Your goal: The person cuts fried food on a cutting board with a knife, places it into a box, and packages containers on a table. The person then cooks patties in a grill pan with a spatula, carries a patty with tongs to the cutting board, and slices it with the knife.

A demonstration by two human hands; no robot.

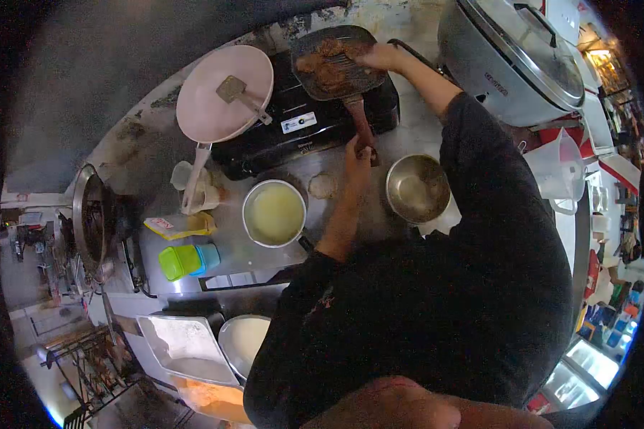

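My left hand is wrapped around the brown handle of a square grill pan. Browned, coated pieces of what looks like meat lie in the pan, which sits on a black tabletop stove. Over the pan's right side, my right hand reaches in with its fingers together at the food; what they pinch, if anything, is too blurred to make out. A pale pink frying pan with a square-headed turner in it rests at the stove's left.
Nearer me stand a pot of pale yellow liquid and a steel bowl. Green and blue containers and a yellow packet are at left. A large lidded cooker and a clear jug stand right.
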